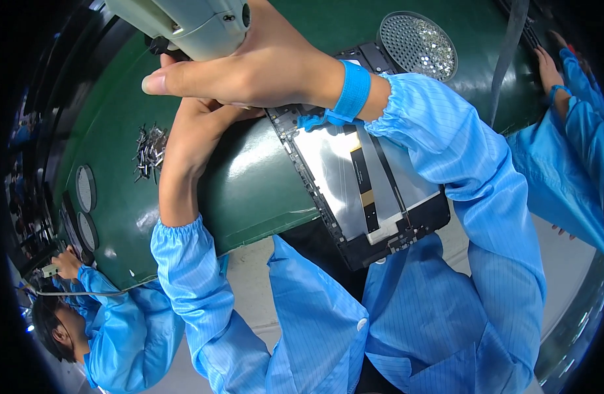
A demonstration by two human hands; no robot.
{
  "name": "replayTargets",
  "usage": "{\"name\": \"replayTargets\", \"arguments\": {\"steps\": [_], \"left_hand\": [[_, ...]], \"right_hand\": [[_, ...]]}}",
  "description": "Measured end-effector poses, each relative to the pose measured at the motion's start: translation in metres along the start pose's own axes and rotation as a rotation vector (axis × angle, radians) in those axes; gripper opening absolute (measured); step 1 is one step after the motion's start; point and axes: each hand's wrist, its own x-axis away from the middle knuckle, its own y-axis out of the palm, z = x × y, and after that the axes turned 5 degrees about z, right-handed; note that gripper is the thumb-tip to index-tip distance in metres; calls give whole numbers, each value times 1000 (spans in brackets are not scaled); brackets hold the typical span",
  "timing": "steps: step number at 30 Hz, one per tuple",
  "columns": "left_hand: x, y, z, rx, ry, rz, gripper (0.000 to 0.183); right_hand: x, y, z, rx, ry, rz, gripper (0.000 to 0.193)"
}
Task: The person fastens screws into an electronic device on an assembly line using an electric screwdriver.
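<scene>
At the top, my right hand (256,72) is closed around a pale grey electric screwdriver (206,33), its thumb pointing left. The tool's tip is hidden behind the hand. Beneath it, my left hand (200,125) reaches to the upper left edge of an opened tablet (321,171); its fingers are mostly covered by my right hand. The tablet lies slanted, its lower end sticking out past the table edge above my lap. It shows silver panels, a dark frame and a black and gold ribbon cable (361,174). A blue wrist strap (353,92) circles my right wrist.
A round perforated tray (395,49) with many small shiny parts stands beyond the tablet on the green table (249,190). Small dark and silver pieces (149,152) lie heaped left of my left hand. Co-workers in blue sleeves (131,335) sit at both sides. A grey cable (505,59) hangs at right.
</scene>
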Motion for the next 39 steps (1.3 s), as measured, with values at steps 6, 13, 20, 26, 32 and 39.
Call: {"name": "replayTargets", "arguments": {"steps": [6,13,20,26,32,39], "left_hand": [[-6,-9,-4,-7,-4,-58,25],[-4,-5,-4,7,-13,12,18],[-7,-12,-7,7,-66,-70,20],[-10,-17,-12,-7,-64,-102,22],[14,-11,15,-221,-48,57,22],[172,125,23,-1042,418,42,90]], "right_hand": [[-8,1,13,31,-66,-28,23],[-5,7,13,13,-33,6,23],[-7,1,17,48,-73,49,22],[-9,-5,14,9,59,14,19],[-12,2,-3,-168,93,42,20],[-7,-16,-23,-248,365,-79,31]]}}
